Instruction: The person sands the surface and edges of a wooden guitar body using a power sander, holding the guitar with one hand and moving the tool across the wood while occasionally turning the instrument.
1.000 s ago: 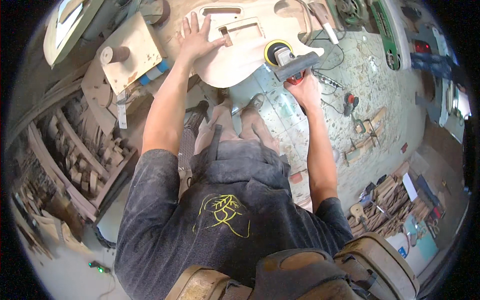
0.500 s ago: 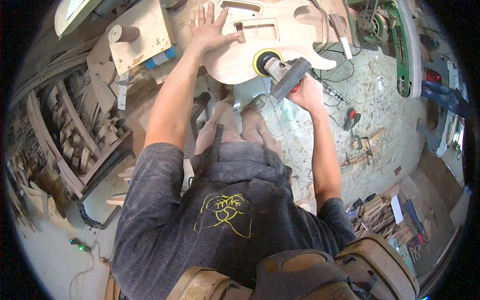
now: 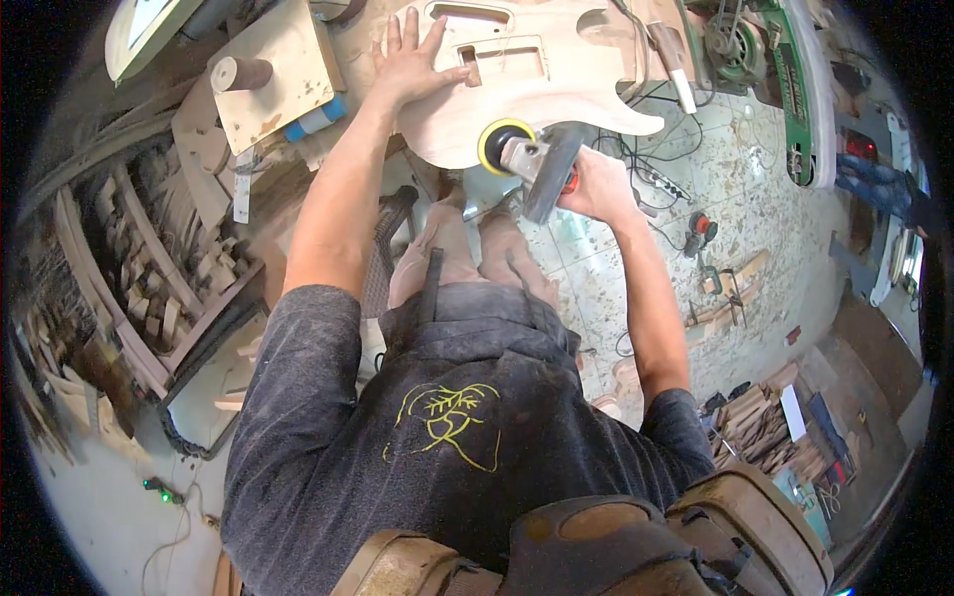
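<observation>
A pale, unfinished wooden guitar body (image 3: 517,104) with routed cavities lies on the bench at the top. My left hand (image 3: 409,62) is open, its fingers spread flat on the upper left part of the body. My right hand (image 3: 599,187) is wrapped round the red handle of a power sander (image 3: 542,174), an angle-grinder shape with a grey guard. Its round yellow-edged pad (image 3: 502,147) is at the near curved edge of the body. Whether the pad touches the wood there, I cannot tell.
Left of the body stands a board with a wooden cylinder (image 3: 241,74) and a blue roll (image 3: 315,117). Racks of wood offcuts (image 3: 164,288) fill the left. A green machine with a pulley (image 3: 735,50) is upper right. Cables (image 3: 656,174) and clamps (image 3: 730,283) lie on the dusty floor.
My right hand has drawn the sander left and slightly nearer me, from over the body's face to its near edge. The left hand stays spread on the body.
</observation>
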Tool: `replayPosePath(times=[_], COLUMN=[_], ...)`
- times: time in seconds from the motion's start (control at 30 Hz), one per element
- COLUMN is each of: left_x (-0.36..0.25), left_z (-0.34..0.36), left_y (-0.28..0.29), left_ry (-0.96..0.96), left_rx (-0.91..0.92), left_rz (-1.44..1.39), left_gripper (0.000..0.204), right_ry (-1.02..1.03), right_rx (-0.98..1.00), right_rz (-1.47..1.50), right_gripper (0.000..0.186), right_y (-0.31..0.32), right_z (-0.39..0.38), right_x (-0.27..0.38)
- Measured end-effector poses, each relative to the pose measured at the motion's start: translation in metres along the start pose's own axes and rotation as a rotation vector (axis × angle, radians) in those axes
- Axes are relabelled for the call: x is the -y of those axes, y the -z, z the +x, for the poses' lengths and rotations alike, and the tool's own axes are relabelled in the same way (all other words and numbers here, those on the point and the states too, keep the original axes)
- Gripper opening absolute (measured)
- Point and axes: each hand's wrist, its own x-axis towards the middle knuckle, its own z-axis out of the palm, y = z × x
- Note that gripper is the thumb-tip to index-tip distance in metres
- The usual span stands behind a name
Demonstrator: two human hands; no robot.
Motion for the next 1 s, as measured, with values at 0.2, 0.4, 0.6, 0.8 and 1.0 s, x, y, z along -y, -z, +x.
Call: replayPosePath(times=[0.2,0.4,0.6,0.8,1.0], left_x=[-0.019,0.000,-0.007,-0.004,-0.007], left_z=[0.010,0.009,0.010,0.008,0.008], left_y=[0.052,0.014,0.005,0.012,0.017], left_ry=[0.151,0.109,0.081,0.068,0.045], left_rx=[0.456,0.266,0.250,0.276,0.273], left_rz=[-0.223,-0.180,-0.162,-0.176,-0.190], left_gripper=[0.122,0.113,0.113,0.113,0.112], right_ry=[-0.065,0.104,-0.040,0.038,-0.243], right_rx=[-0.056,-0.002,-0.049,0.036,-0.082], right_rz=[0.013,-0.011,0.023,-0.017,-0.053], right_gripper=[0.040,0.039,0.036,0.038,0.044], right_y=[0.000,-0.007,0.001,0.003,0.031], right_z=[-0.004,-0.001,-0.002,-0.003,-0.010], right_x=[-0.003,0.008,0.003,0.021,0.007])
